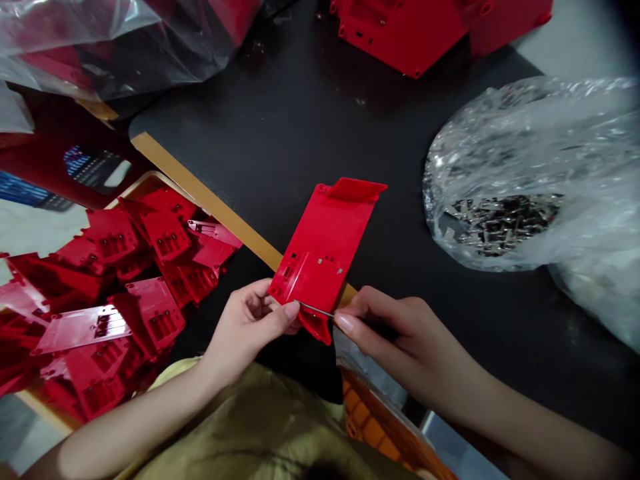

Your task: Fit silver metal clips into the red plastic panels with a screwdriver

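My left hand (250, 323) grips the near left corner of a red plastic part (327, 233), its thumb on top and its fingers underneath. The part is a flat panel with raised flaps at both ends and a few small slots. Two small metal pieces (330, 266) show in its lower middle. Between the thumb and fingers of my right hand (405, 337) is a thin metal rod-like tool (317, 309). It lies across the near end of the part, with its tip by my left thumb. The tool's handle is hidden in my right hand.
A tray (155, 177) heaped with similar red parts (113, 233) stands at the left. On the black table (300, 100), a clear bag of small metal pieces (505, 223) lies at the right. More red parts (410, 33) sit at the back, and a plastic bag (125, 47) lies back left.
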Demonstrator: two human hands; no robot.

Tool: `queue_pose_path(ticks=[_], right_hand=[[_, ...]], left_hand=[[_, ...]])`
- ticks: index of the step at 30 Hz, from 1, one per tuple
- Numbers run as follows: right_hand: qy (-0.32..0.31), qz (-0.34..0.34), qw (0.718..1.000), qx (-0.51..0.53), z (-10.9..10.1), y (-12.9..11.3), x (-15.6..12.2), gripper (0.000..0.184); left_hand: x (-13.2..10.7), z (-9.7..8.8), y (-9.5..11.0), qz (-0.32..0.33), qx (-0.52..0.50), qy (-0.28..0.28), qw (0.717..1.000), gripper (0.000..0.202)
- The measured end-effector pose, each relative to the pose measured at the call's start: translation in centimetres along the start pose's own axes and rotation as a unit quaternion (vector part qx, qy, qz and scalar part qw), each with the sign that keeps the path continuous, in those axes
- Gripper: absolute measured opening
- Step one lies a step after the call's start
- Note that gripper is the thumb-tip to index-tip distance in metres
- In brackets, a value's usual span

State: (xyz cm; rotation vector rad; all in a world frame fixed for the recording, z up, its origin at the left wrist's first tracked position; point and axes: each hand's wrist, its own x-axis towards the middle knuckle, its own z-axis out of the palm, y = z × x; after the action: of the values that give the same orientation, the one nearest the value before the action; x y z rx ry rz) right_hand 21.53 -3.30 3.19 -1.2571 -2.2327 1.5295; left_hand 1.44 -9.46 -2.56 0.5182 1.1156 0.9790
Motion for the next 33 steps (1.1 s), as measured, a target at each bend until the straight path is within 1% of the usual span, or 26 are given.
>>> queue_pose_path(ticks=[6,11,14,18,22,24,25,27,29,31,33], right_hand=[[-0.004,0.051,0.998,0.02,-0.2,-1.1,0.1,0.025],[-0.03,0.09,0.995,0.023,-0.5,-1.3,0.1,0.028],[-0.045,0.098,0.994,0.017,-0.7,-1.3,0.3,0.029],[-0.055,0.104,0.993,-0.021,-1.2,-1.7,0.8,0.03],[-0.052,0.102,0.992,-0.046,-1.5,-2.0,1.1,0.027],[-0.05,0.102,0.993,-0.022,-1.5,-1.9,1.1,0.025],[-0.047,0.102,0.994,0.007,-1.5,-1.7,1.0,0.025],[-0.028,0.109,0.989,0.096,-1.6,-1.2,0.7,0.028],[0.016,0.123,0.977,0.175,-1.8,-0.7,0.3,0.031],[0.067,0.137,0.965,0.215,-2.0,-0.2,-0.2,0.031],[0.094,0.143,0.959,0.225,-2.1,0.3,-0.7,0.031]], left_hand=[[0.4,0.3,0.3,-0.01,0.01,0.017,1.0,0.029],[0.4,0.8,0.8,-0.034,-0.01,0.03,0.999,0.027],[0.3,1.0,1.1,-0.042,-0.011,0.038,0.998,0.025],[0.3,1.2,1.1,-0.038,-0.023,0.043,0.998,0.025],[0.3,1.2,1.0,-0.035,-0.033,0.029,0.998,0.025],[0.2,0.9,1.0,-0.041,-0.028,0.01,0.999,0.023],[0.1,0.7,1.0,-0.045,-0.029,0.002,0.999,0.023],[-0.1,0.1,0.9,-0.051,-0.033,-0.012,0.998,0.026],[-0.3,-0.4,0.8,-0.049,-0.029,-0.024,0.998,0.028],[-0.2,-0.7,0.7,-0.041,-0.006,-0.03,0.999,0.029],[0.0,-0.7,0.7,-0.033,0.023,-0.022,0.999,0.032]])
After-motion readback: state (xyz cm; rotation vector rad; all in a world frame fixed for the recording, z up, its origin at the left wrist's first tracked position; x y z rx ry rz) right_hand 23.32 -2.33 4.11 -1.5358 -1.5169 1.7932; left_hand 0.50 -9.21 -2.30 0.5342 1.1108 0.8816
